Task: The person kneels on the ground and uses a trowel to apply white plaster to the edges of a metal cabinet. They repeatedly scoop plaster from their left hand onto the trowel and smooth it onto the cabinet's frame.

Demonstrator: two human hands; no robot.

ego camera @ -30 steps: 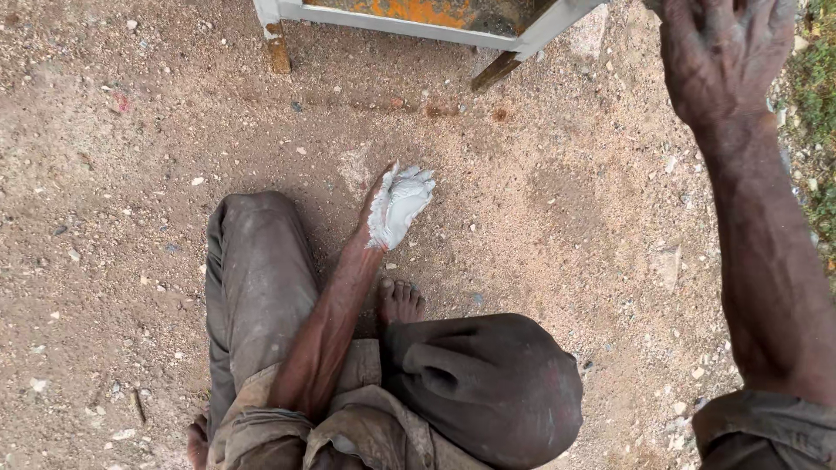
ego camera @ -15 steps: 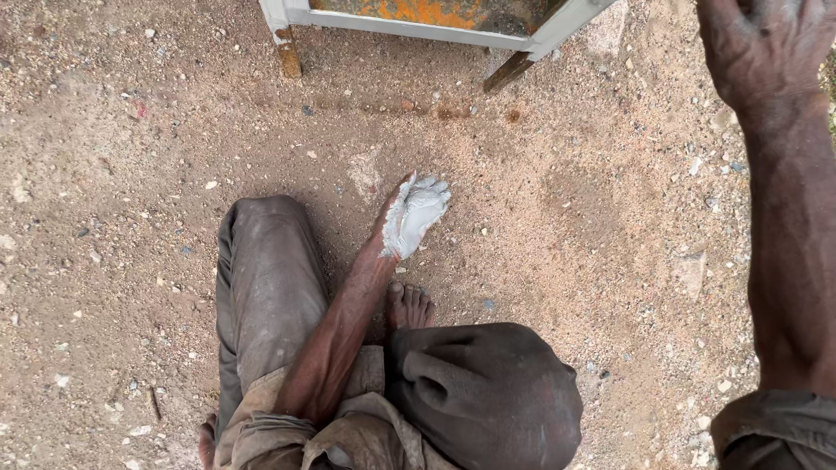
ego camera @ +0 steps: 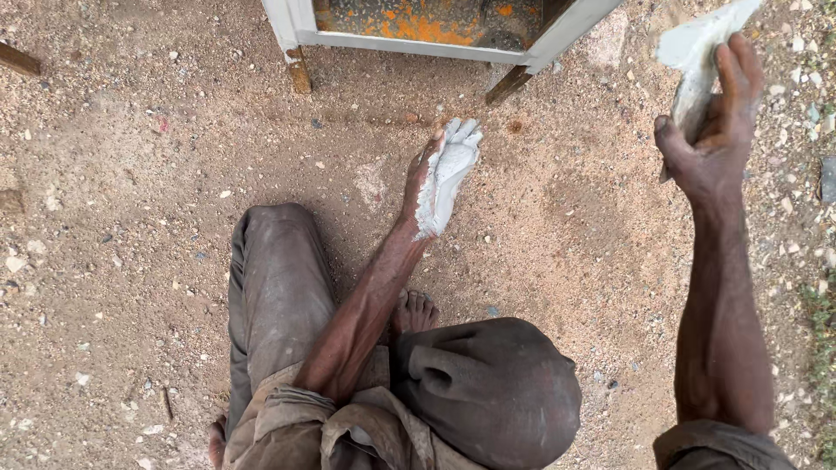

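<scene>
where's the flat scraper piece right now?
Head view, upper right: the flat scraper is gripped in the right hand, raised over gravel right of the white frame.

Two hands are showing: a left hand coated in pale paste and a right hand gripping one grey flat tool. One white metal frame is standing on two wooden blocks. One bare foot is showing.
</scene>
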